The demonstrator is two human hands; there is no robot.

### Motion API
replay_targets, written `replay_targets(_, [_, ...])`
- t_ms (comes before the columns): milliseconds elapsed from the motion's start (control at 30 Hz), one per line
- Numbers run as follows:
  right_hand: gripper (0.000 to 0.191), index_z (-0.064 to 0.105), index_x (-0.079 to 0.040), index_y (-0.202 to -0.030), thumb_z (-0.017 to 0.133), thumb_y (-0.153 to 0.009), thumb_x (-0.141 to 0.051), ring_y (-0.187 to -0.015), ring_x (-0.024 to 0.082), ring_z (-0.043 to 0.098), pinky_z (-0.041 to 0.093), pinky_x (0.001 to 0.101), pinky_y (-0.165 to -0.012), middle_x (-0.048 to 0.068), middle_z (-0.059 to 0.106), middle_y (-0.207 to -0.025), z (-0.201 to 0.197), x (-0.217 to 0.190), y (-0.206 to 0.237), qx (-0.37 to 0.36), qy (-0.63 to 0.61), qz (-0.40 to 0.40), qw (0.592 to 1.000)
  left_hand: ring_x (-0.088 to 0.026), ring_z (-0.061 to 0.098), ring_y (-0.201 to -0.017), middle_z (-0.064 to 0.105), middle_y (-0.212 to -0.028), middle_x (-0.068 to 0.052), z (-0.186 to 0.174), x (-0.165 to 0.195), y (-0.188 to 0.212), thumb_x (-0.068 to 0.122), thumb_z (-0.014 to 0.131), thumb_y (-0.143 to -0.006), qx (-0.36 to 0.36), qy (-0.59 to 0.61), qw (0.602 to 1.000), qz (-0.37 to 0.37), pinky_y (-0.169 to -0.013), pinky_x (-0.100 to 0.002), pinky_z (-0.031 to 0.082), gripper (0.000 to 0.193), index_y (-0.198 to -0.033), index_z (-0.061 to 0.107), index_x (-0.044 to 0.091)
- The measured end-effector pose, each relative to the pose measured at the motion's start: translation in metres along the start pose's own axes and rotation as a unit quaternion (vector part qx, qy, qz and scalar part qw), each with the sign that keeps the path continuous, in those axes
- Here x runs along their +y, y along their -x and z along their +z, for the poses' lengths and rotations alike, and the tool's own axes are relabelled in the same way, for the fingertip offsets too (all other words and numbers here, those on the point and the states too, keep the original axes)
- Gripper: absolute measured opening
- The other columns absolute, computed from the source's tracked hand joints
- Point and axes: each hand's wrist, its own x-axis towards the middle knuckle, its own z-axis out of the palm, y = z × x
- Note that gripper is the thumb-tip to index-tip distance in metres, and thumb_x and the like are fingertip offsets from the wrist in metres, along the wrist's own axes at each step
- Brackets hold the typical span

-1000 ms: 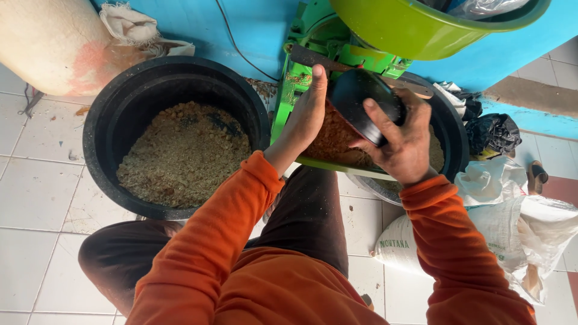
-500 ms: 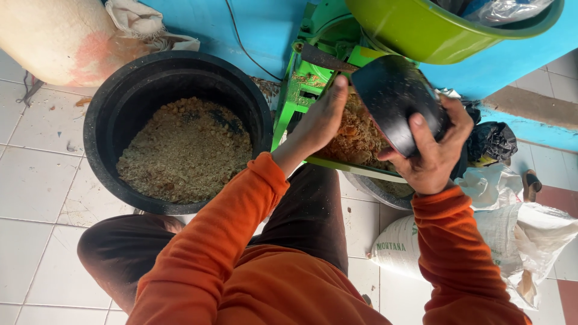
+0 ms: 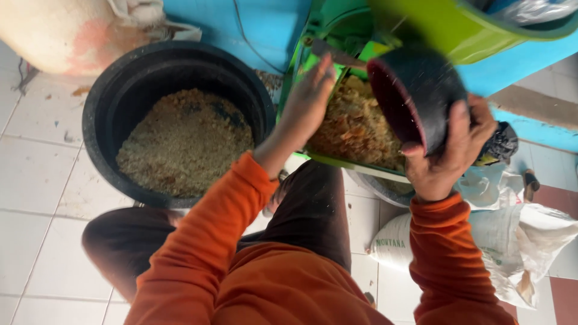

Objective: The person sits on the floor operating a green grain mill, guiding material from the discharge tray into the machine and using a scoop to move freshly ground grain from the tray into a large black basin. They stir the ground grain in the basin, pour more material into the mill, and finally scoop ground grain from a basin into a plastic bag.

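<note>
The right hand [image 3: 448,153] grasps a black bowl [image 3: 415,96] at about two o'clock, fingers wrapped round its wall, tipped on its side over the green chute [image 3: 337,159]. The left hand [image 3: 307,99], fingers loosely extended, rests on the brown mash [image 3: 352,129] in that chute. A black tub [image 3: 108,102] of crumbly feed sits at ten o'clock on the tiled floor [image 3: 36,174].

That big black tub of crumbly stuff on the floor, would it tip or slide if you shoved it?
The black tub looks wide and squat, so it would probably slide rather than tip. The crumbly fill likely makes it heavy, and the smooth floor tiles may help sliding.
</note>
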Motion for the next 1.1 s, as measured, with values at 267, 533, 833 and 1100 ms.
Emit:
replay_targets(267, [0.076, 0.038, -0.025, -0.166, 0.063, -0.106, -0.065, -0.141, 0.033, 0.046, 0.043, 0.0465, -0.113, 0.018, 0.040, -0.154, 0.057, -0.108, -0.036, -0.015, -0.069, -0.040, 0.997, -0.033, 0.039, -0.155, 0.039, -0.166, -0.021, -0.147, 0.037, 0.048, 0.060, 0.048, -0.104, 0.103, 0.192, 0.973, -0.077, -0.127, -0.044, 0.029, 0.082, -0.162, 0.033, 0.004])
replay_targets(533, [0.077, 0.051, -0.021, -0.155, 0.088, -0.090, -0.040, -0.128, 0.043, 0.051, 0.045, 0.0510, -0.109, 0.023, 0.047, -0.141, 0.301, -0.158, 0.045, -0.228, -0.184, 0.102, 0.951, -0.027, 0.028, -0.156, 0.029, -0.168, -0.016, -0.282, -0.047, 0.134, 0.058, 0.033, -0.104, 0.316, 0.096, 0.906, -0.264, -0.126, -0.039, 0.019, 0.080, -0.160, 0.025, 0.001])
replay_targets(833, [0.085, 0.040, -0.020, -0.155, 0.075, -0.088, -0.058, -0.128, 0.052, 0.039, 0.037, 0.0595, -0.102, 0.030, 0.039, -0.142, 0.503, -0.127, 0.138, -0.573, -0.076, 0.095, 0.810, -0.032, 0.052, -0.141, 0.058, -0.147, -0.021, -0.287, -0.142, 0.154, 0.048, 0.048, -0.101, 0.294, -0.155, 0.853, -0.402, -0.118, -0.038, 0.039, 0.065, -0.146, 0.051, 0.000])
replay_targets(1100, [0.082, 0.031, -0.028, -0.165, 0.069, -0.092, -0.019, -0.142, 0.040, 0.038, 0.028, 0.0552, -0.122, 0.019, 0.040, -0.151, 0.695, -0.170, 0.092, -0.488, -0.068, -0.413, 0.766, -0.036, 0.042, -0.147, 0.046, -0.154, -0.026, -0.271, -0.131, 0.159, 0.048, 0.053, -0.101, 0.251, -0.158, 0.848, -0.440, -0.119, -0.042, 0.032, 0.073, -0.150, 0.041, -0.005])
